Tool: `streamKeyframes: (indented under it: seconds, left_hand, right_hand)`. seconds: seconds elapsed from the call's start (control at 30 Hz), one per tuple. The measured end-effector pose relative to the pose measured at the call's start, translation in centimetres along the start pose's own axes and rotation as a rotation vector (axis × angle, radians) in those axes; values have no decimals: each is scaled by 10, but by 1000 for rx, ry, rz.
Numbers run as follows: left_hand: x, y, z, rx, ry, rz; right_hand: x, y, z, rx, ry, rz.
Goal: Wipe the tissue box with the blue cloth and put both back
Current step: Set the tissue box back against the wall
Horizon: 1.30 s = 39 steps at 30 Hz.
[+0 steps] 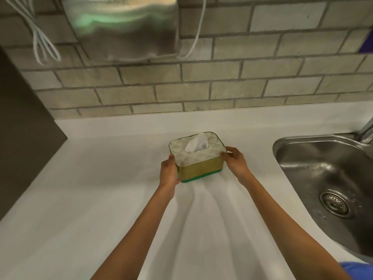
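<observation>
The tissue box [198, 158] has a white quilted lid, a gold side and a green base, with a white tissue sticking up from its slot. It stands on the white counter [101, 199], slightly turned. My left hand [169, 172] grips its left end and my right hand [235, 161] grips its right end. A patch of blue [355, 268], possibly the blue cloth, shows at the bottom right corner beside my right arm.
A steel sink [327, 178] with a drain lies at the right, its tap at the far right edge. A brick wall rises behind the counter, with a metal dispenser [125, 27] and white cables on it. A dark panel stands at the left.
</observation>
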State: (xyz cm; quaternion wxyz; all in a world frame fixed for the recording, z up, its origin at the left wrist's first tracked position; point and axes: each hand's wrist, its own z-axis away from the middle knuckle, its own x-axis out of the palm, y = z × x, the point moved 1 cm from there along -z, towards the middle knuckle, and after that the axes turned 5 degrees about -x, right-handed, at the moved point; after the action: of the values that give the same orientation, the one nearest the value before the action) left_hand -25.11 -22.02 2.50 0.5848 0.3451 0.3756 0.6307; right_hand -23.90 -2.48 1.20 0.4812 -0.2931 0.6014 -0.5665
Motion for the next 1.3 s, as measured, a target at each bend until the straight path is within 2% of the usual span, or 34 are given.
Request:
streamKeyframes:
  seconds: [0.37, 0.6, 1.3]
  left_hand:
    - [-12, 26, -56, 8, 87, 0]
    - [-11, 42, -87, 91, 88, 17]
    - [0, 53, -124, 96, 80, -25]
  right_hand:
    - [34, -1, -23, 6, -10, -56]
    - [54, -12, -53, -4, -23, -41]
    - [67, -17, -89, -7, -67, -13]
